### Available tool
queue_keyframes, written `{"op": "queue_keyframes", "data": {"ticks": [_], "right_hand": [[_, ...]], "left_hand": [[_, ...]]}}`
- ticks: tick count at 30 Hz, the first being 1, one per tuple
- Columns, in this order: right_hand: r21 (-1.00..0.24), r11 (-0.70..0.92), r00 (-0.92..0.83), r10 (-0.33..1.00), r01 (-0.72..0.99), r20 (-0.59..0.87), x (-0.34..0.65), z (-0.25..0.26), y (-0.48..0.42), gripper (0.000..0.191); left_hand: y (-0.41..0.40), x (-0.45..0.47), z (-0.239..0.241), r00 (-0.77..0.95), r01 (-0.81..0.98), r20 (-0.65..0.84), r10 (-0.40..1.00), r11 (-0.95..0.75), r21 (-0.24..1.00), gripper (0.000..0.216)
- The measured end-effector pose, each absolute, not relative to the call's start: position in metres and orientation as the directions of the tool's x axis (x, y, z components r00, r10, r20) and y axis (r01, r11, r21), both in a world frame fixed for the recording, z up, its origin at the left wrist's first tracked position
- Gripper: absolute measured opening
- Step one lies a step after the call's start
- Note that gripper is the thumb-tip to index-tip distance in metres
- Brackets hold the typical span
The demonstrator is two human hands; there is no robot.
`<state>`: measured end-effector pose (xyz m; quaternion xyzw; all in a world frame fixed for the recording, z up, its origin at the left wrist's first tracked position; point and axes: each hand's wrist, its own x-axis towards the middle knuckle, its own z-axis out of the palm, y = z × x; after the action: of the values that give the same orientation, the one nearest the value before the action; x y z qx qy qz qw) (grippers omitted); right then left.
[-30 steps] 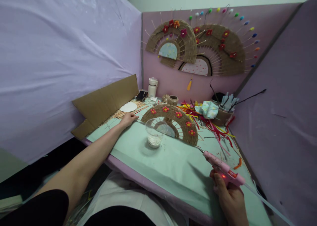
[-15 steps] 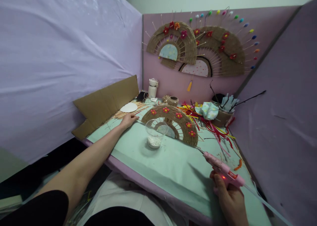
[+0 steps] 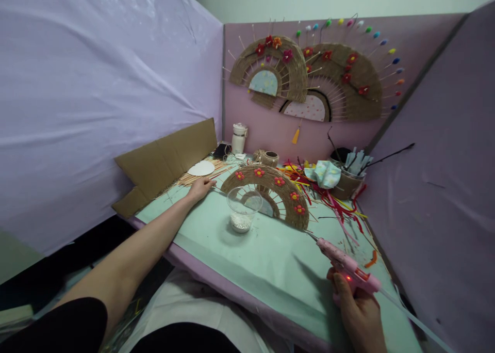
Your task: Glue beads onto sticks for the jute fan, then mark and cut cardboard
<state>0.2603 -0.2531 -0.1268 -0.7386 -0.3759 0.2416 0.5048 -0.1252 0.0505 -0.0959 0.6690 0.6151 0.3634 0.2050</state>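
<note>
On green mat, right hand (image 3: pixel 358 311) gripping pink glue gun (image 3: pixel 348 266), left hand (image 3: pixel 200 187) flat, loose.

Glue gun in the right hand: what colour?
Pink, with a red light glowing on its body; the glue gun shows in the head view, gripped by the right hand.

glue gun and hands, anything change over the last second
Nothing visibly changed. The right hand still grips the pink glue gun, and the left hand still rests by the jute fan, behind the clear cup. Only the camera view shifted slightly.
</note>
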Motion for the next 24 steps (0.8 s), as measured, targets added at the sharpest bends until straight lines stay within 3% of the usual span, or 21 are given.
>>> {"op": "queue_keyframes", "data": {"ticks": [24], "right_hand": [[-0.945, -0.167, 0.580, 0.814, 0.282, 0.029, 0.265, -0.136, -0.253, 0.057]], "left_hand": [[0.022, -0.126, -0.090, -0.019, 0.696, 0.320, 0.947, -0.217, 0.684, 0.031]]}}
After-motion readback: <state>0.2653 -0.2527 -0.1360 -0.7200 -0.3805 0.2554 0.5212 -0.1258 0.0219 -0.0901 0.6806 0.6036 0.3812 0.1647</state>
